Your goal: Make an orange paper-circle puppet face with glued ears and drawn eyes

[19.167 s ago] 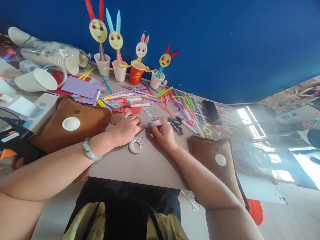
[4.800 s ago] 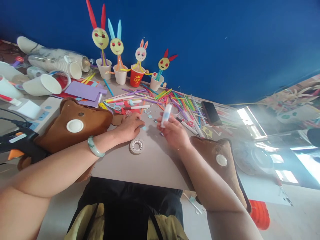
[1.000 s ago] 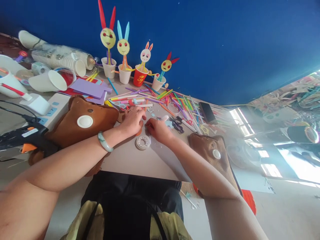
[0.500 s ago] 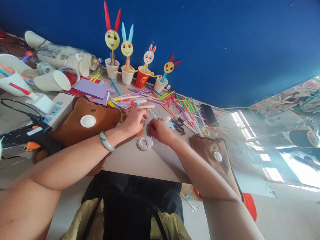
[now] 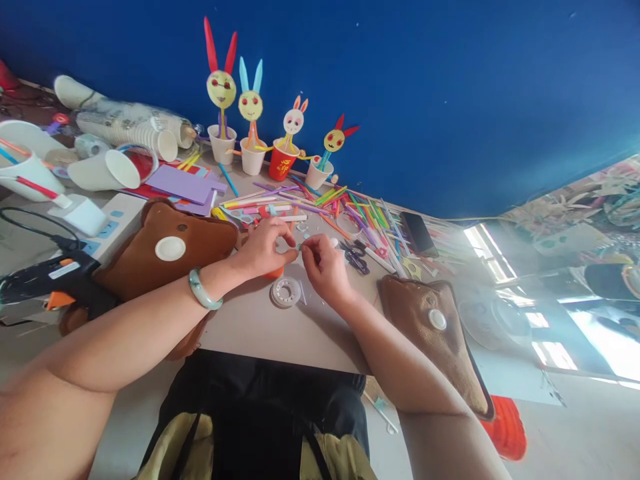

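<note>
A: What have you got nearest in?

B: On my head feed, the right hand [image 5: 327,268] has thumb and forefinger drawn together; whether a tiny piece sits in that pinch, I can't tell from here. The left hand [image 5: 265,249] faces it, thumb and forefinger curved around a gap, their ends just beside the right's. I can't make out whether they grip anything either.

A: And right around them?

B: I see an orange piece [image 5: 275,273] partly covered by the left hand. A white tape roll [image 5: 287,303] lies flat on the table [image 5: 285,340], on the person's side of both hands and touched by neither.

A: Further out?

B: Dark-handled scissors [image 5: 358,260] lie near the right hand. Past that I've got heaped coloured sticks [image 5: 367,220], with a phone [image 5: 420,233] at their right end. One brown plush pouch [image 5: 135,267] sits by the left arm, beside a black glue gun [image 5: 55,277]; another brown pouch [image 5: 413,313] sits by the right arm.

A: And the back?

B: Four long-eared figures [image 5: 221,90] stand in cups, one of them a red cup [image 5: 283,163], before a blue wall [image 5: 450,87].
</note>
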`<act>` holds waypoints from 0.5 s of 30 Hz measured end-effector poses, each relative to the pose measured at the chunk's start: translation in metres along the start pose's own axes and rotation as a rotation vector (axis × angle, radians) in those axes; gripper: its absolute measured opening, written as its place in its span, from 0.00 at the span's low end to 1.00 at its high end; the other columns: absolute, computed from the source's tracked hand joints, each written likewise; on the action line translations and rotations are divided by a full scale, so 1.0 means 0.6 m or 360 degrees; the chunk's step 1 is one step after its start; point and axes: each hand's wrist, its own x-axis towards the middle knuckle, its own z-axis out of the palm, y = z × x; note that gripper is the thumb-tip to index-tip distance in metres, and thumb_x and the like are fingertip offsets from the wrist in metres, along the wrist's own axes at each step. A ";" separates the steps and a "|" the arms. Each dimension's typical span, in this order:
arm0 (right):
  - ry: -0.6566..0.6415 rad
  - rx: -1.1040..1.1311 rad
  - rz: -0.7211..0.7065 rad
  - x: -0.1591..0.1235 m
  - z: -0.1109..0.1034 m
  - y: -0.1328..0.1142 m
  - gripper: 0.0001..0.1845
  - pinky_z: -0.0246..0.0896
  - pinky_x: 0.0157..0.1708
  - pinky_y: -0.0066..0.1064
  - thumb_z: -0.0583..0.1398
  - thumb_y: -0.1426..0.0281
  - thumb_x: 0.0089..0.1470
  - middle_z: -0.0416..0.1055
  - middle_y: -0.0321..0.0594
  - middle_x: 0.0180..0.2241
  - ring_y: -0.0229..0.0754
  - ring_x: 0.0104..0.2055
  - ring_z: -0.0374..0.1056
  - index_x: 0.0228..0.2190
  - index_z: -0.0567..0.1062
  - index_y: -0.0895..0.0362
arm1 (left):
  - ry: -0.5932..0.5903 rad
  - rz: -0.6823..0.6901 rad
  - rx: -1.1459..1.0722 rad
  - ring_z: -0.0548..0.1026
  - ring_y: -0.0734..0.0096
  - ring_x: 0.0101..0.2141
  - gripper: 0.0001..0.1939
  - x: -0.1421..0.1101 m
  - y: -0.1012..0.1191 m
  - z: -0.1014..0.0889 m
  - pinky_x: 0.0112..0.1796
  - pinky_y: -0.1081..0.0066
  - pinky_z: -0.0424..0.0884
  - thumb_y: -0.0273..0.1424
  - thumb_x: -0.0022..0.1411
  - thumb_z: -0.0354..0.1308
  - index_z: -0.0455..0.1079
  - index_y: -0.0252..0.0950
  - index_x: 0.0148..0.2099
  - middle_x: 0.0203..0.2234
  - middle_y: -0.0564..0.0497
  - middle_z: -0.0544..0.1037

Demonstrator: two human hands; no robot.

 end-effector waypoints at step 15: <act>0.0029 0.0064 0.0008 -0.004 0.002 -0.005 0.08 0.58 0.31 0.30 0.51 0.64 0.62 0.72 0.39 0.30 0.39 0.28 0.66 0.37 0.67 0.54 | 0.0034 0.0120 0.0026 0.71 0.58 0.52 0.04 -0.003 0.008 -0.007 0.56 0.57 0.65 0.28 0.53 0.63 0.73 0.38 0.34 0.46 0.48 0.75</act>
